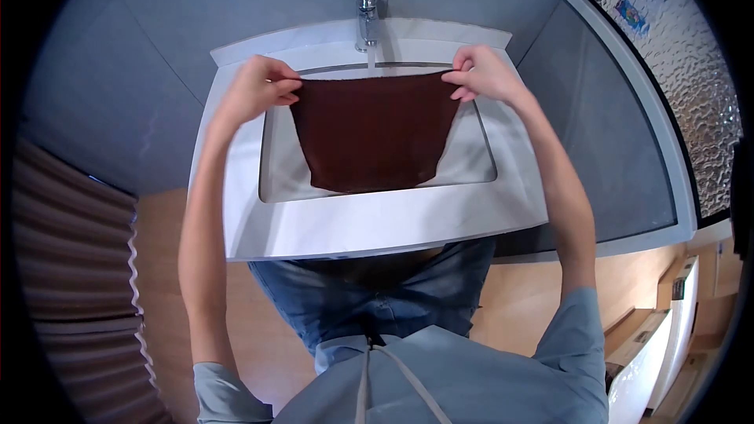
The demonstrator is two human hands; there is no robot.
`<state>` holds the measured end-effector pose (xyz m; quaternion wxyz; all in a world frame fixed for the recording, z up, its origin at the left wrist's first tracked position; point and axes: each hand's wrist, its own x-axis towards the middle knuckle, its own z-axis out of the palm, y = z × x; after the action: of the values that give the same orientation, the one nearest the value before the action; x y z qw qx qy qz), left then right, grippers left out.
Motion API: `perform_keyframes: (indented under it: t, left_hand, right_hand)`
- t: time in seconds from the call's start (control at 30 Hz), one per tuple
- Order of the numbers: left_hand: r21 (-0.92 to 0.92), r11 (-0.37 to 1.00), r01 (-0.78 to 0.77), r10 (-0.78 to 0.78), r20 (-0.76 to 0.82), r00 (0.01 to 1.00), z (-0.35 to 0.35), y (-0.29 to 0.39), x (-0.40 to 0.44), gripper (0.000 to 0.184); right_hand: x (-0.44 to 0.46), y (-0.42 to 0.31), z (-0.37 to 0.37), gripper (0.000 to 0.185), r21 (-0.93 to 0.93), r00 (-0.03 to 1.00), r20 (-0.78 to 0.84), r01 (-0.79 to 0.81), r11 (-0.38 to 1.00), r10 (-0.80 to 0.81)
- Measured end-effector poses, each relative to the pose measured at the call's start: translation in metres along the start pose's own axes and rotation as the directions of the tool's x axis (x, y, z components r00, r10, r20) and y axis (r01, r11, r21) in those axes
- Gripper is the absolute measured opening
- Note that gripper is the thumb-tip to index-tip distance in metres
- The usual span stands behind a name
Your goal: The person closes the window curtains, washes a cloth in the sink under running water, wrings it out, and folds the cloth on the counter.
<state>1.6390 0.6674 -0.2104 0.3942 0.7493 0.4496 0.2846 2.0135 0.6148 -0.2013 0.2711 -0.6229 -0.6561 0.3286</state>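
Note:
A dark brown cloth (375, 132) hangs spread out over the sink basin (471, 153), held by its two upper corners. My left hand (263, 88) pinches the upper left corner between thumb and fingers. At the upper right corner, my right hand (481, 74) has its fingers closed on the edge. Behind the cloth, a chrome faucet (367, 20) lets a stream of water (371, 59) down; its lower end is hidden by the cloth.
The white countertop (377, 228) surrounds the basin. A glass panel with a grey frame (605, 133) stands at the right. At the left hangs a pleated curtain (75, 243). White-sided boxes (640, 361) are on the lower right.

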Motion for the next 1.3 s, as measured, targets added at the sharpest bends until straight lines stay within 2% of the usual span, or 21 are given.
perform_keyframes:
  t: [0.03,0.07,0.1,0.2,0.3,0.37,0.4,0.5,0.6,0.7,0.77,0.8,0.87,0.9,1.0,1.07,1.1,1.17,1.3]
  left_hand:
    - [-0.039,0.999,0.014,-0.014,0.008,1.000,0.009,-0.021,0.013,0.011]
    - [-0.001,1.000,-0.017,0.017,0.013,1.000,0.015,-0.045,0.029,0.011]
    - [0.153,0.986,-0.068,0.071,-0.013,0.997,0.020,-0.060,0.038,0.011]
    - [0.283,0.959,-0.032,0.082,-0.167,0.983,0.037,-0.078,0.052,0.011]
    - [0.341,0.938,-0.067,0.159,-0.251,0.955,0.054,-0.098,0.057,0.011]
    - [0.403,0.903,-0.147,0.265,-0.253,0.931,0.069,-0.117,0.055,0.012]
    - [0.417,0.897,-0.145,0.230,-0.163,0.959,0.075,-0.127,0.053,0.012]
    - [0.549,0.799,-0.244,0.302,-0.015,0.953,0.092,-0.154,0.036,0.012]
    - [0.530,0.825,-0.198,0.140,0.148,0.979,0.095,-0.163,0.027,0.013]
    - [0.619,0.741,-0.262,0.145,0.234,0.961,0.103,-0.177,0.019,0.011]
    - [0.630,0.748,-0.209,0.134,0.165,0.977,0.106,-0.169,0.010,0.012]
    - [0.631,0.754,-0.183,0.126,0.135,0.983,0.108,-0.155,0.004,0.012]
    - [0.691,0.721,-0.055,-0.078,0.159,0.984,0.110,-0.121,0.002,0.012]
    - [0.723,0.691,0.005,-0.174,0.159,0.972,0.109,-0.112,0.006,0.013]
    - [0.709,0.704,0.048,-0.056,-0.013,0.998,0.120,-0.145,0.031,0.014]
    - [0.716,0.698,0.011,0.097,-0.109,0.989,0.124,-0.162,0.049,0.015]
    - [0.721,0.693,-0.006,0.173,-0.157,0.972,0.125,-0.168,0.055,0.016]
    - [0.743,0.668,0.034,0.159,-0.187,0.969,0.131,-0.177,0.063,0.017]
    - [0.795,0.605,0.046,0.110,-0.141,0.984,0.133,-0.188,0.070,0.018]
  right_hand:
    - [0.017,0.022,0.009,0.024,0.016,1.000,-0.010,0.008,1.000,-0.008]
    - [0.034,0.043,0.016,0.025,0.032,1.000,-0.021,0.018,0.999,-0.017]
    - [0.046,0.060,0.023,0.025,0.047,0.999,-0.032,0.029,0.998,-0.028]
    - [0.070,0.085,0.037,0.024,-0.195,0.960,-0.219,0.133,0.972,-0.175]
    - [0.078,0.098,0.058,0.024,-0.133,0.916,-0.351,0.157,0.979,-0.195]
    - [0.072,0.106,0.070,0.022,-0.183,0.937,-0.277,0.164,0.969,-0.211]
    - [0.072,0.118,0.081,0.022,-0.176,0.947,-0.232,0.183,0.967,-0.221]
    - [0.057,0.136,0.100,0.021,-0.251,0.976,-0.100,0.165,0.954,-0.195]
    - [0.044,0.151,0.112,0.019,-0.302,0.989,0.040,0.145,0.942,-0.139]
    - [0.034,0.164,0.119,0.015,-0.335,0.970,0.155,0.230,0.914,-0.187]
    - [0.031,0.167,0.120,0.014,-0.369,0.954,0.199,0.285,0.885,-0.225]
    - [0.027,0.164,0.121,0.014,-0.378,0.963,0.212,0.239,0.894,-0.168]
    - [0.026,0.155,0.120,0.014,-0.405,0.971,0.232,0.154,0.901,-0.062]
    - [0.031,0.154,0.121,0.014,-0.421,0.981,0.185,0.129,0.898,-0.054]
    - [0.050,0.152,0.130,0.017,-0.496,0.998,0.051,0.059,0.867,-0.039]
    - [0.070,0.153,0.134,0.020,-0.587,0.999,-0.030,0.013,0.810,-0.038]
    - [0.074,0.157,0.137,0.021,-0.581,0.993,-0.068,0.039,0.813,-0.096]
    - [0.085,0.166,0.142,0.023,-0.574,0.965,-0.147,0.096,0.813,-0.218]
    - [0.101,0.189,0.151,0.024,-0.675,0.968,-0.113,0.090,0.732,-0.223]
